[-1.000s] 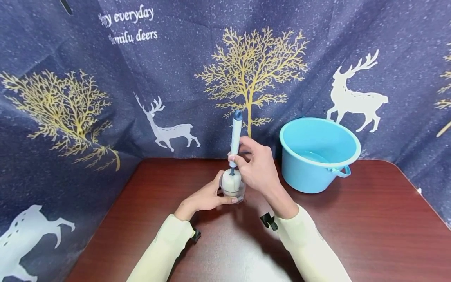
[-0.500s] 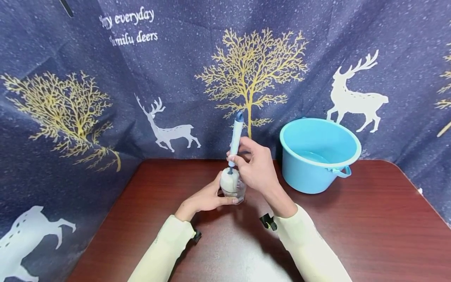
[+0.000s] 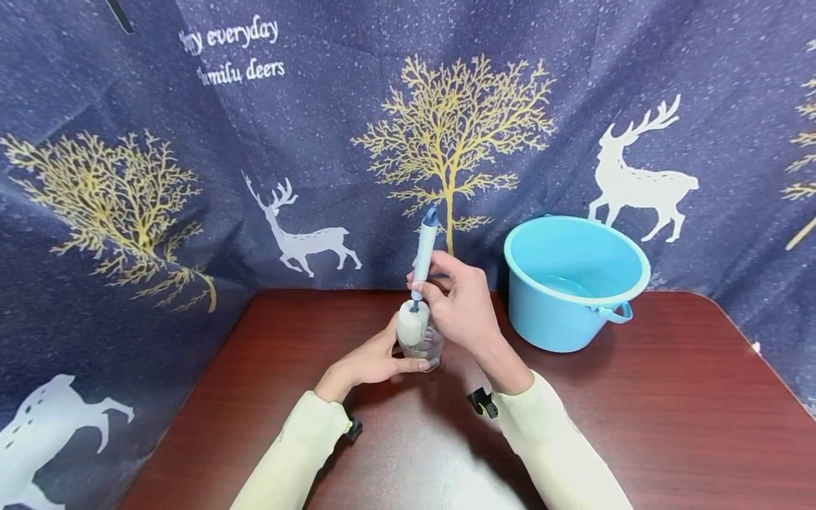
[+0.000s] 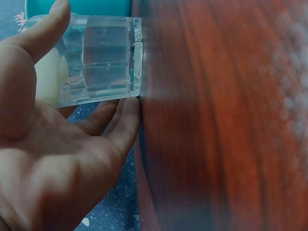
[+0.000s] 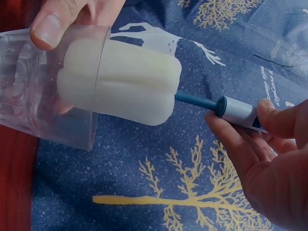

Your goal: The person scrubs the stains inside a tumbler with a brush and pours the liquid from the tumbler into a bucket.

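A sponge cup brush (image 3: 423,258) with a pale blue handle and a white foam head is tilted over a clear glass (image 3: 428,348). My right hand (image 3: 464,301) pinches the lower handle between thumb and fingers. In the right wrist view the foam head (image 5: 120,82) sits partly inside the glass mouth and partly outside, against one side of it. My left hand (image 3: 372,358) grips the glass, thumb on the near side and fingers behind. The left wrist view shows the glass (image 4: 106,57) standing upright on the table, its thick base at the wood.
A light blue bucket (image 3: 554,319) with a side handle stands at the back right of the brown wooden table (image 3: 669,411). A dark blue cloth (image 3: 306,127) with deer and trees hangs behind the table. Small black wrist mounts (image 3: 482,402) sit on the cuffs.
The foam head has risen out of the glass and shifted slightly left, so more of the glass interior shows. The left hand keeps its hold in place.
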Demonstrator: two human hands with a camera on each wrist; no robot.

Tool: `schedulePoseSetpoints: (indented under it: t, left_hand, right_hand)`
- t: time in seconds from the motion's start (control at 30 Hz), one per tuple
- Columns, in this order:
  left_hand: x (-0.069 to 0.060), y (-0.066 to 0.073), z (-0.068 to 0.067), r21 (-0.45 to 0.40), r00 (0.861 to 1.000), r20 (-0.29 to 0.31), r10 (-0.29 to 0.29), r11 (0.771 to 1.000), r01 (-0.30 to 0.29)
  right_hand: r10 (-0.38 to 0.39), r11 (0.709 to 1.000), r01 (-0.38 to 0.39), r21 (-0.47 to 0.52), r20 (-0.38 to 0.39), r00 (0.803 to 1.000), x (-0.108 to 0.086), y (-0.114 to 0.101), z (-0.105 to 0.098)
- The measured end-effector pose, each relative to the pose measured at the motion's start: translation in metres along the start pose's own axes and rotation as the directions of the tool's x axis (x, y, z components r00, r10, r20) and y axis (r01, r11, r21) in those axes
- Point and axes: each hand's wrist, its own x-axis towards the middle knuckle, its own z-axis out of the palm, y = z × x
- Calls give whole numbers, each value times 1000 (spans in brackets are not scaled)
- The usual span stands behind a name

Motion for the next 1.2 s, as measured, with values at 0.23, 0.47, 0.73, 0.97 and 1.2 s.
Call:
schedulePoseSetpoints:
  t: [0.23, 0.47, 0.73, 0.97, 1.2]
  left_hand:
    - [-1, -1, 1, 8, 1000, -3, 1, 1000, -1]
    - [-2, 0, 1, 41, 1000, -16, -4, 999, 5]
    - [0, -3, 0, 45, 1000, -9, -1, 999, 2]
    - [0, -3, -2, 50, 1000, 3, -3, 999, 3]
    - [-1, 0, -2, 59, 1000, 10, 8, 998, -9]
  right_hand:
    - [-14, 1000, 14, 2, 12, 1000, -1, 0, 0]
    - [-68, 997, 69, -35, 8, 998, -1, 0, -2]
    - [-108, 991, 108, -77, 11, 994, 1, 1, -3]
    - [-114, 986, 115, -121, 17, 993, 0, 1, -2]
    - [-110, 982, 112, -150, 23, 994, 0, 2, -3]
